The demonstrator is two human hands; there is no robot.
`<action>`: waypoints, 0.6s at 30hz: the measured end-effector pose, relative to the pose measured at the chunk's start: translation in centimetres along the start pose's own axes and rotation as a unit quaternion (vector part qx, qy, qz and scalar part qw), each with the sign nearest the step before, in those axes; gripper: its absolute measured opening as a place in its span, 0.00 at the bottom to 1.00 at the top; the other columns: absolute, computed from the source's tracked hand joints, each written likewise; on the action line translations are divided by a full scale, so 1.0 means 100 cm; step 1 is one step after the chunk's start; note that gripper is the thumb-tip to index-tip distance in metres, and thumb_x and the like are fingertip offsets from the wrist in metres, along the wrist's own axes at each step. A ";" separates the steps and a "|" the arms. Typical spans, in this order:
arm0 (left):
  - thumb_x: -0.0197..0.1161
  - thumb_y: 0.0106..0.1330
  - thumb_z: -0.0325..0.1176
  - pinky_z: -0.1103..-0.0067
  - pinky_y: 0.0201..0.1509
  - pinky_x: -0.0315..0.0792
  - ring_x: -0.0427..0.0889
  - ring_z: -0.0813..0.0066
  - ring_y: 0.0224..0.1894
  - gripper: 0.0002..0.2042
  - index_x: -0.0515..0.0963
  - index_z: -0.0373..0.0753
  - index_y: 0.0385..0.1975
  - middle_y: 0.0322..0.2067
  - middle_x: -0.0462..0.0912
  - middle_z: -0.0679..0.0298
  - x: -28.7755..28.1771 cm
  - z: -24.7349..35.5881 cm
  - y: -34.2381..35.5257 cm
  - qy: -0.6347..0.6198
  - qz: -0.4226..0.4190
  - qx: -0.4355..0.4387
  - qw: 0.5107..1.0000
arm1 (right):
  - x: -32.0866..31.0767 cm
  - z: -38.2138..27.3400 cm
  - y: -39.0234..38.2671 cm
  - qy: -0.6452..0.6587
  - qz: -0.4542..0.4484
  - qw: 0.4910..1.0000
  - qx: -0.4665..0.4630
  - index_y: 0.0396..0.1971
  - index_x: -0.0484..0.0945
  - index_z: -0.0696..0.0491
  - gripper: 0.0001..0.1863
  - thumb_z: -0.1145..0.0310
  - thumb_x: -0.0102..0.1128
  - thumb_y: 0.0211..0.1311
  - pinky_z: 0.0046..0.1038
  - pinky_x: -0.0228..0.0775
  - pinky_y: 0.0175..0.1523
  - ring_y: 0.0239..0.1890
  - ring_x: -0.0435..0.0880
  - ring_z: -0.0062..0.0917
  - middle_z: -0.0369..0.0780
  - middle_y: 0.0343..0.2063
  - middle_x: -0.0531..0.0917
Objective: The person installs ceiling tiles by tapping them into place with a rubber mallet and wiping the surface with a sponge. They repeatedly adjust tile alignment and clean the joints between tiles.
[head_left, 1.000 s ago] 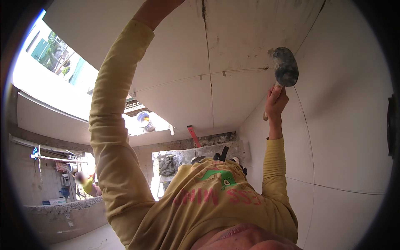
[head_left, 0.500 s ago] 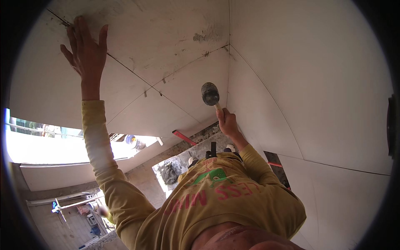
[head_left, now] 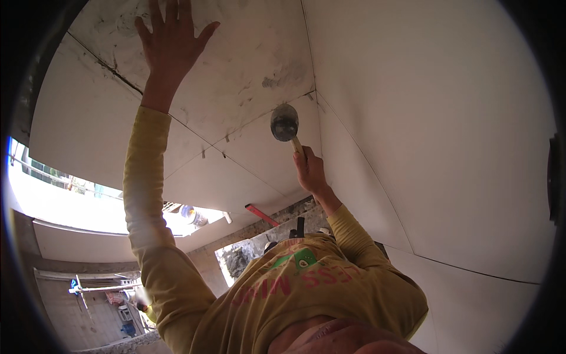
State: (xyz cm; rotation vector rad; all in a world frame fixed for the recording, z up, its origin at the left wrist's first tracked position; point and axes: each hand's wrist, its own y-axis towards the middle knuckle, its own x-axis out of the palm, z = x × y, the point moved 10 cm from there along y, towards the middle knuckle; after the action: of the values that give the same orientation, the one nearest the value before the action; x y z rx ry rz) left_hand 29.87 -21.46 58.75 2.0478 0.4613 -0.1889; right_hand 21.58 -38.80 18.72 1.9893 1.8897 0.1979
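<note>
Pale wall panels (head_left: 430, 118) fill most of the view, dark joint lines crossing them and a corner seam running down right of centre. Upper middle: one smudged panel (head_left: 247, 53), grey streaks and patches on its face.

Left hand (head_left: 172, 56): raised high before the smudged panel, fingers splayed wide, thumb out to the right, nothing in the grasp; longer fingertips cut off by the top edge.

Right hand (head_left: 311, 171): lower and nearer the body, wrapped round the handle of a mallet (head_left: 285, 124). Dark, rounded head points up, just below a panel joint as seen from here, left of the corner seam; handle light-coloured. Contact of palm or mallet head with the wall cannot be told from this angle.

Both arms in yellow sleeves (head_left: 147, 159). Below the mallet, a red bar (head_left: 262, 215) lies slanted. Left: bright opening (head_left: 65, 197), with a bucket (head_left: 193, 215) near its right end. Grey heap (head_left: 237, 259) beside the torso. Far lower left: co-worker (head_left: 147, 310), partly hidden.
</note>
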 end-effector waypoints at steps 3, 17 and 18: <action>0.56 0.65 0.70 0.38 0.70 0.56 0.54 0.44 0.77 0.48 0.55 0.43 0.77 0.78 0.55 0.61 0.019 0.062 -0.026 -0.035 -0.014 0.076 0.996 | -0.016 -0.034 0.034 0.061 0.046 0.994 -0.080 0.46 0.75 0.60 0.29 0.43 0.45 0.78 0.33 0.70 0.26 0.18 0.79 0.30 0.41 0.19 0.78; 0.82 0.37 0.58 0.36 0.76 0.40 0.38 0.33 0.79 0.68 0.48 0.30 0.77 0.79 0.43 0.50 0.060 0.072 -0.039 -0.081 -0.134 -0.008 0.988 | -0.046 -0.069 0.111 0.185 0.210 0.916 -0.288 0.32 0.68 0.52 0.32 0.34 0.43 0.75 0.19 0.58 0.19 0.15 0.64 0.14 0.31 0.16 0.67; 0.82 0.37 0.58 0.36 0.76 0.40 0.38 0.33 0.79 0.68 0.48 0.30 0.76 0.79 0.43 0.50 0.060 0.072 -0.039 -0.082 -0.130 -0.006 0.988 | -0.047 -0.073 0.111 0.225 0.186 0.901 -0.322 0.32 0.67 0.52 0.33 0.32 0.43 0.74 0.19 0.58 0.19 0.15 0.64 0.14 0.30 0.16 0.66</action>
State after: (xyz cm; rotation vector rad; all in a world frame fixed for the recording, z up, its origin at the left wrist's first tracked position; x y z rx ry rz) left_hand 34.22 -24.49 50.10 1.9371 0.6241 -0.5064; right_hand 28.89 -42.25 30.27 1.8779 1.3592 1.3048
